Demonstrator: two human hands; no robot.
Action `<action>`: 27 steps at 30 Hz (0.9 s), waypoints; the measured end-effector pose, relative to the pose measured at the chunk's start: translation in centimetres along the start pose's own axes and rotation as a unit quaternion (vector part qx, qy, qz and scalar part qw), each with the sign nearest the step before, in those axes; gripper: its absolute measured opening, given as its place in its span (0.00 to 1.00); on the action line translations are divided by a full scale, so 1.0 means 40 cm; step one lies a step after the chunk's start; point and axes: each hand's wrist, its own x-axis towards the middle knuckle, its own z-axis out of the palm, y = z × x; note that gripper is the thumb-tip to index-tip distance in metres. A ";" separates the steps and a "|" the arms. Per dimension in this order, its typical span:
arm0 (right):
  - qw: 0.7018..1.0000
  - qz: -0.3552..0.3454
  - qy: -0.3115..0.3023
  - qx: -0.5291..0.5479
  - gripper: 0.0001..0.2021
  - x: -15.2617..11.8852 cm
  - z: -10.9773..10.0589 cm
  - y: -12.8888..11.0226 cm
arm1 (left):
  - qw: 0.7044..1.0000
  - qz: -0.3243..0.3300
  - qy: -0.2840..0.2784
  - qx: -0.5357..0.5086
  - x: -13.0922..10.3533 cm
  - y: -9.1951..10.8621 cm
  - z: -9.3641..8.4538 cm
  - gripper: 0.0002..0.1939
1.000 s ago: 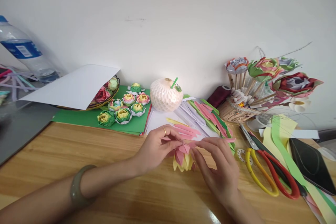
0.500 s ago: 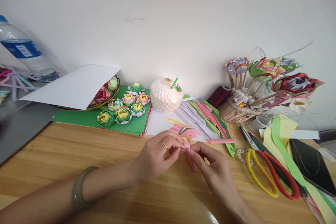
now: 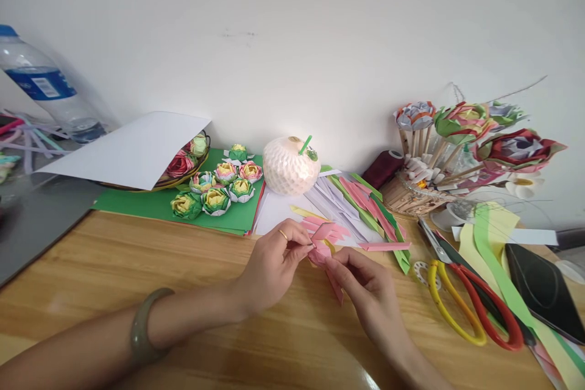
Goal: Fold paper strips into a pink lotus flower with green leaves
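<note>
Pink folded paper is held between my two hands above the wooden table, with a bit of yellow showing at its back. My left hand, with a ring on one finger, pinches the paper's left side between thumb and fingertips. On the other side, the thumb and index finger of my right hand grip its right edge. One pink strip hangs down beside the right thumb, and another sticks up behind the left fingertips. Just beyond lie loose pink folded strips, partly hidden by the held paper.
Scissors with yellow and red handles lie at the right near a black phone. A basket holds paper flowers on sticks. Several small paper lotuses sit on green paper. A white round ornament stands behind my hands.
My left fingers have shifted slightly up and left along the pink paper, and more of it shows between the hands. The right hand keeps its pinch, nearly still.
</note>
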 end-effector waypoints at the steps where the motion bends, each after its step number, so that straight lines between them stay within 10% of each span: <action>1: 1.000 -0.003 0.003 -0.001 0.15 0.000 0.001 0.001 | 1.000 -0.010 0.003 -0.003 0.000 0.000 0.001 0.02; 14: 0.993 -0.060 0.034 -0.097 0.16 -0.013 0.012 0.012 | 0.969 -0.180 0.030 -0.166 0.000 0.012 0.010 0.07; 27: 0.984 -0.092 0.049 -0.145 0.15 -0.010 0.015 0.017 | 0.970 -0.196 0.057 -0.135 0.005 0.011 0.007 0.06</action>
